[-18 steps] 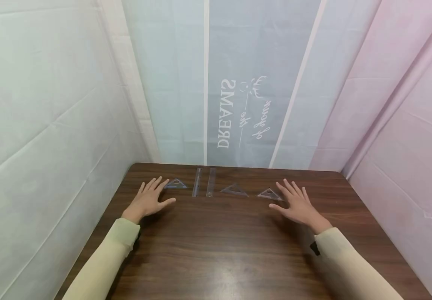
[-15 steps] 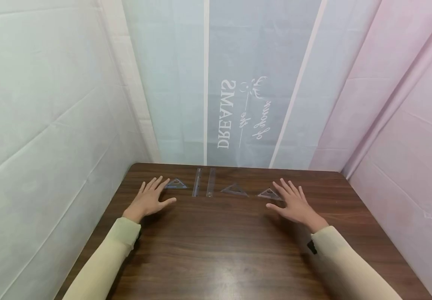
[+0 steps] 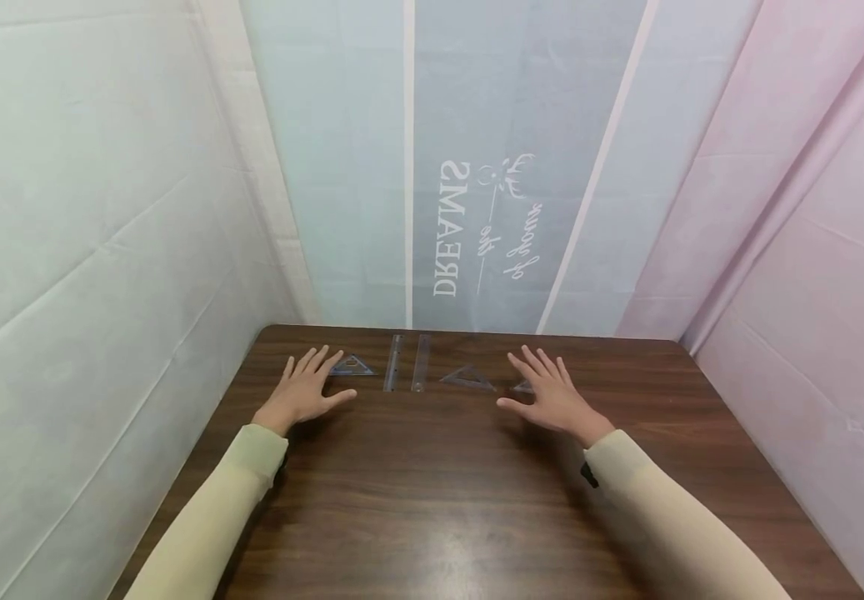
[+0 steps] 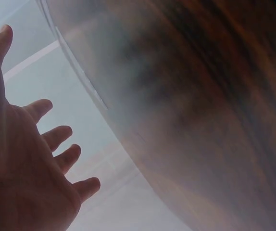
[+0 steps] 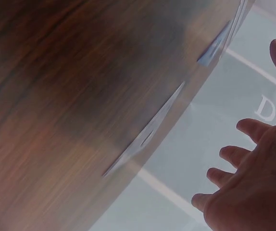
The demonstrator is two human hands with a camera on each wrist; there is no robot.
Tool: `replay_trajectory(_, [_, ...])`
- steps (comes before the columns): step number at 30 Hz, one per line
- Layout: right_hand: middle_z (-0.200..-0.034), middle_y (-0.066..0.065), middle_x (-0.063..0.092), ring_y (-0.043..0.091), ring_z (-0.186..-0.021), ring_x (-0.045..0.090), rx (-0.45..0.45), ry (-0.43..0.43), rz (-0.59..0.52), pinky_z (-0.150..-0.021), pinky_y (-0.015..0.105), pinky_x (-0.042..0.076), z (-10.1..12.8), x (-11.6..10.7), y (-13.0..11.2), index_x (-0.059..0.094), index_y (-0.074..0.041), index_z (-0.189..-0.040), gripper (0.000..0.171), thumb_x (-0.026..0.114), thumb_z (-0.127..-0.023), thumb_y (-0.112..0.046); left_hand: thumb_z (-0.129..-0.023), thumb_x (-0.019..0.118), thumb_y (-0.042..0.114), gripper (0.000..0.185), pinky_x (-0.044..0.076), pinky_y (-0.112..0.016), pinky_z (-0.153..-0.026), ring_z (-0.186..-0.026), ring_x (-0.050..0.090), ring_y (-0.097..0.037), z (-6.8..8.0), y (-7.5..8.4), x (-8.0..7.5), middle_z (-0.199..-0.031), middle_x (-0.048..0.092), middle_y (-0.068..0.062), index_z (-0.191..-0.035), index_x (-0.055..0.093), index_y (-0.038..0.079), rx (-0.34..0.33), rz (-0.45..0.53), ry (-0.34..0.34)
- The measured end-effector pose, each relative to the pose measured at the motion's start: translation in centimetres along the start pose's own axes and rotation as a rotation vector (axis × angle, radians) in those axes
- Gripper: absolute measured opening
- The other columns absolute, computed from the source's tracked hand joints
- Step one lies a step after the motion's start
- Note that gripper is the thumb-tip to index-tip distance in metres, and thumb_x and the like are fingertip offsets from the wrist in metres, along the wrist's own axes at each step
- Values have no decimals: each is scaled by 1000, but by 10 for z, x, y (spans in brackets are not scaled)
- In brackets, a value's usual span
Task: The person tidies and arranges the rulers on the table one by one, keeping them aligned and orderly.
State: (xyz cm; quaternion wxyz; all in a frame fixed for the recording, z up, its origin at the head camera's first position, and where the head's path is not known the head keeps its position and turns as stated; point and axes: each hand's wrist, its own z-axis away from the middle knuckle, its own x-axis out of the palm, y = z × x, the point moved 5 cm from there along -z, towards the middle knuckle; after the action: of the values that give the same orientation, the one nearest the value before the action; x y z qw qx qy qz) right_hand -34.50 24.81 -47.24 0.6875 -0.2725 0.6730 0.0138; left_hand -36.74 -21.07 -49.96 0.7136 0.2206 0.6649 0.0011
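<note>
My left hand point(image 3: 302, 393) is spread with straight fingers beside a clear blue-tinted set square point(image 3: 354, 372) at the table's far left. Toward the middle, two clear rulers point(image 3: 394, 364) lie side by side, pointing away from me. Right of them is a clear set square point(image 3: 467, 384). My right hand point(image 3: 551, 402), also spread, hovers over another set square point(image 3: 523, 387) and hides most of it in the head view. The right wrist view shows a set square point(image 5: 143, 142) flat on the wood, apart from the fingers. Neither hand holds anything.
The brown wooden table point(image 3: 432, 475) ends at a far edge against a pale blue cloth point(image 3: 357, 208) with white lettering. Light cloth walls point(image 3: 102, 250) stand at the left and right sides.
My right hand has moved left and slightly away from me, from beside the rightmost set square to over it. My left hand has shifted only slightly right.
</note>
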Motion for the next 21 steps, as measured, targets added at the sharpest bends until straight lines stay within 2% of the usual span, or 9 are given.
replay_trajectory(6, [-179,15,12,42,-165,7,-35,-15,25,-128,68,1,-17,10,-17,27,-17,-172,98,68,-98,-67,-99,57,75,99,-3,-70,-126,-163,9,-46,-2,-2,5,-178,14,-22,-172,24,16,-7,5,-7])
replay_trajectory(12, [-179,15,13,42,-165,9,-70,-30,51,-128,68,4,-34,23,-35,26,-19,-172,97,65,-99,-68,-99,58,75,100,-1,-72,-125,-163,10,-46,-4,-2,6,-177,16,-22,-172,26,16,-12,-14,3])
replay_trajectory(21, [-180,11,9,37,-166,5,-93,-83,88,-130,63,1,-56,38,-67,19,-21,-174,98,59,-100,-72,-98,56,77,100,-2,-75,-124,-163,10,-47,-8,0,5,-178,14,-22,-173,24,17,-17,-21,-6])
